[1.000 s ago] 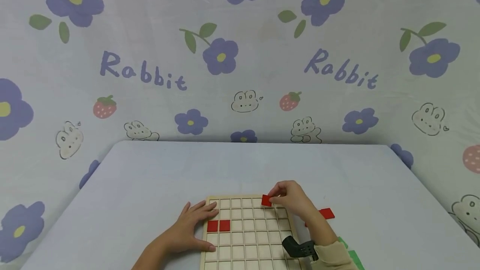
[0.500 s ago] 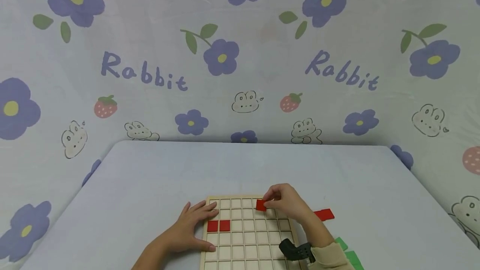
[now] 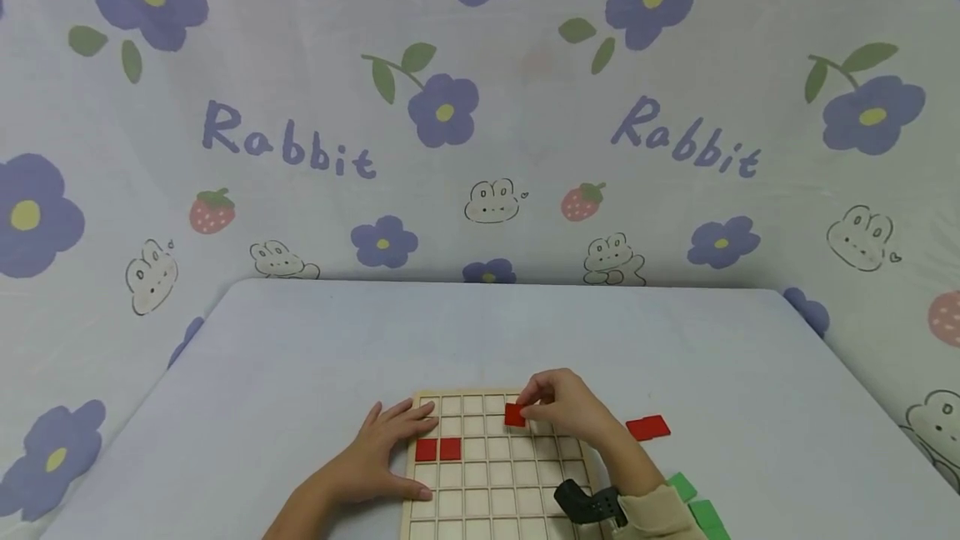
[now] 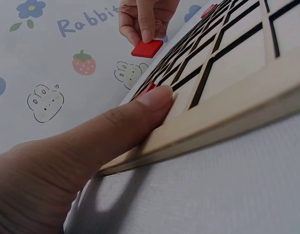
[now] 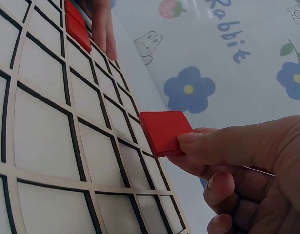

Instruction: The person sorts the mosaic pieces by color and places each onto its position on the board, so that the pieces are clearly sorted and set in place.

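A wooden grid board point(image 3: 501, 475) lies on the white table. Two red square tiles point(image 3: 438, 449) sit side by side in cells near its left edge. My left hand point(image 3: 375, 458) rests on the board's left side with fingers spread, its thumb point(image 4: 157, 100) lying over the frame. Between thumb and fingertips my right hand point(image 3: 566, 407) pinches another red tile point(image 5: 165, 132), held above the far part of the grid. The left wrist view shows that held tile point(image 4: 147, 48) raised off the board. The curled other fingers of the right hand hold nothing.
More red tiles point(image 3: 648, 427) lie on the table right of the board. Nearer, green tiles point(image 3: 705, 515) lie partly behind the right sleeve point(image 3: 660, 515). A patterned cloth point(image 3: 540, 123) hangs behind the table.
My right hand has moved left and slightly nearer with the pinched red tile, uncovering more of the red and green tiles at right. My left hand has stayed in place.
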A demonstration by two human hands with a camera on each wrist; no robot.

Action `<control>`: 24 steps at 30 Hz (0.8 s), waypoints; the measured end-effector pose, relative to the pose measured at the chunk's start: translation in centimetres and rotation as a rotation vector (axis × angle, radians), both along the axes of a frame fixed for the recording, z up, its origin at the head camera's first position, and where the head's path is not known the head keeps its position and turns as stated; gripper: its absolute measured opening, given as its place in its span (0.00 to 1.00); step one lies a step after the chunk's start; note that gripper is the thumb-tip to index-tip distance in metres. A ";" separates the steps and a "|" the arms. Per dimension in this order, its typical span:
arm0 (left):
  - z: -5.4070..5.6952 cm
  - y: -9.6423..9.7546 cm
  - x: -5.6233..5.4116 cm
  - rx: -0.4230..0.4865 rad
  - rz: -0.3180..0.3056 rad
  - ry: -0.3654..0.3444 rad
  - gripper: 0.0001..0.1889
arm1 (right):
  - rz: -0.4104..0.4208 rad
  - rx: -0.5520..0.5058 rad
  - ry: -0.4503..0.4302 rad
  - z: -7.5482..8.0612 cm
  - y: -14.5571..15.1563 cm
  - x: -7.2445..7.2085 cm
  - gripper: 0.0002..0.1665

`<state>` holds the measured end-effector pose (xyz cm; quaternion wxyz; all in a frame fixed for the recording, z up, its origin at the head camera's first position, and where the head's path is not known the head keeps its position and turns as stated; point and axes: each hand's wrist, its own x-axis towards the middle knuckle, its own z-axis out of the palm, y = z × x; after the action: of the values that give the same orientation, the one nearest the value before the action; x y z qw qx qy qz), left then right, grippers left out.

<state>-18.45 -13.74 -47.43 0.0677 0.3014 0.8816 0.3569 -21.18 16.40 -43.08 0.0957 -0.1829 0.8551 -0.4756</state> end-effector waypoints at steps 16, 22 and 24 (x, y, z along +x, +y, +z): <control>-0.1 -0.1 0.1 -0.006 0.007 0.006 0.45 | 0.038 0.003 -0.037 0.0 -1.4 0.3 0.03; -0.1 0.0 0.0 -0.016 0.000 0.022 0.45 | 0.057 -0.004 -0.044 -0.1 -1.8 0.6 0.03; -0.1 0.0 0.0 -0.022 0.007 0.014 0.45 | 0.071 -0.009 -0.042 -0.1 -2.0 0.6 0.03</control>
<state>-18.48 -13.75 -47.54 0.0635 0.3003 0.8869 0.3452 -20.57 14.39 -43.15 0.1295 -0.2036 0.8438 -0.4794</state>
